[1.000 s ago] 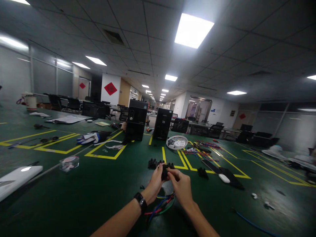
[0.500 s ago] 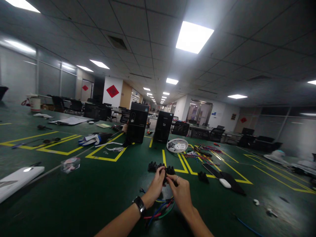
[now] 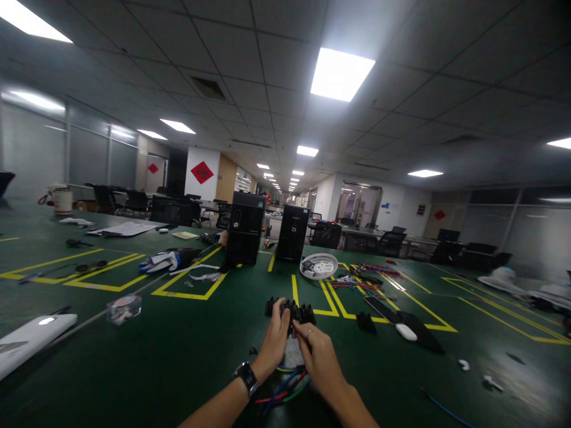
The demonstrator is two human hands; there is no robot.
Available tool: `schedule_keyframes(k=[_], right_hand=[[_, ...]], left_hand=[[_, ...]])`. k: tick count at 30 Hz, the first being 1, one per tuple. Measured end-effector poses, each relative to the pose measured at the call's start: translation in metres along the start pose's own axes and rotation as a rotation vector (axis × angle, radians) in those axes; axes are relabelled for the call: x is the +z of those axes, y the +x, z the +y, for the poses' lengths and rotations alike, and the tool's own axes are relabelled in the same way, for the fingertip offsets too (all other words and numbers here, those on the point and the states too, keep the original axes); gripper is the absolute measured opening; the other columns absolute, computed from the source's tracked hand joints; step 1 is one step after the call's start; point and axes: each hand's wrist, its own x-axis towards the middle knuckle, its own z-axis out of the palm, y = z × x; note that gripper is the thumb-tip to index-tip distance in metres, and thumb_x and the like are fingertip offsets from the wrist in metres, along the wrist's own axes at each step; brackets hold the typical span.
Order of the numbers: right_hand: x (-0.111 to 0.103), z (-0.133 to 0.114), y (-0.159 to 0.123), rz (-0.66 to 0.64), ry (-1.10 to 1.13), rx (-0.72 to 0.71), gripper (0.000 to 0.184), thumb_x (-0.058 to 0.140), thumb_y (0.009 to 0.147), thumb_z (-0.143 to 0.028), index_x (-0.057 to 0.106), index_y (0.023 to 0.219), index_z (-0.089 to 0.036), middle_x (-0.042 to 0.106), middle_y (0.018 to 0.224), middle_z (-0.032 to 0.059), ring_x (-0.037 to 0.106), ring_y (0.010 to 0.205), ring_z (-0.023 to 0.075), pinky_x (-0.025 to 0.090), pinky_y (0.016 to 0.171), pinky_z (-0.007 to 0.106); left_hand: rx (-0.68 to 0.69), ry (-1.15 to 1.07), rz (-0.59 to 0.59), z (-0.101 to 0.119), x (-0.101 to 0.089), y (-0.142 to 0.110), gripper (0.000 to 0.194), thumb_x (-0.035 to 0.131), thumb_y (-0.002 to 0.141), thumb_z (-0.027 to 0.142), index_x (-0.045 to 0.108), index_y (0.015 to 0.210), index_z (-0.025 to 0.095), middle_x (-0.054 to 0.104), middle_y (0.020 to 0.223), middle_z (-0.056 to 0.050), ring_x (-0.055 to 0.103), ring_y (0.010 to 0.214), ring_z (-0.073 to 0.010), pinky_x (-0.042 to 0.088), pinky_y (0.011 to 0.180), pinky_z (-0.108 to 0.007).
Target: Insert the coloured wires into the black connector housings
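My left hand (image 3: 274, 340), with a dark watch on its wrist, and my right hand (image 3: 319, 359) meet low in the middle of the view over a green table (image 3: 178, 351). Both are closed on a small black connector piece (image 3: 292, 321) held between the fingertips. Just beyond the fingers several black connector blocks (image 3: 289, 309) lie in a row on the table. Under my wrists lies a bundle of red, blue and green wires (image 3: 283, 389).
Two black computer towers (image 3: 243, 229) stand further back, with a white round basket (image 3: 319, 266) and coloured cables (image 3: 366, 276) to their right. A white mouse (image 3: 405, 331), a clear plastic box (image 3: 124, 308) and a white device (image 3: 31, 339) lie on the table. Yellow tape lines mark the surface.
Both hands have moved slightly forward and down toward the row of black blocks, still pinching the small black piece. The view has shifted a little.
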Motion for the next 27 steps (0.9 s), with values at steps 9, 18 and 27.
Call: schedule_keyframes(k=[9, 18, 27], right_hand=[[-0.021, 0.003, 0.004, -0.114, 0.093, 0.046, 0.033, 0.041, 0.095, -0.031, 0.071, 0.09, -0.02, 0.069, 0.075, 0.0025, 0.064, 0.071, 0.018, 0.049, 0.068, 0.026], [-0.011, 0.007, 0.003, -0.056, 0.148, 0.139, 0.03, 0.047, 0.092, -0.032, 0.074, 0.088, -0.02, 0.071, 0.073, 0.0023, 0.066, 0.069, 0.019, 0.051, 0.067, 0.027], [-0.027, 0.026, 0.01, -0.056, -0.092, 0.028, 0.034, 0.041, 0.091, -0.015, 0.069, 0.109, -0.02, 0.074, 0.088, 0.0069, 0.07, 0.085, 0.0209, 0.054, 0.078, 0.032]], left_hand=[[0.089, 0.191, -0.158, -0.004, -0.007, 0.005, 0.038, 0.049, 0.085, 0.05, 0.063, 0.103, 0.02, 0.067, 0.096, -0.008, 0.059, 0.094, -0.0246, 0.039, 0.086, -0.031], [0.047, 0.171, -0.134, -0.002, -0.005, 0.005, 0.047, 0.038, 0.088, 0.056, 0.059, 0.106, 0.018, 0.065, 0.103, -0.009, 0.057, 0.099, -0.0236, 0.04, 0.088, -0.031], [-0.015, 0.096, 0.012, -0.016, 0.019, 0.011, 0.047, 0.038, 0.088, 0.055, 0.055, 0.108, 0.016, 0.063, 0.105, -0.012, 0.059, 0.096, -0.0251, 0.044, 0.083, -0.034]])
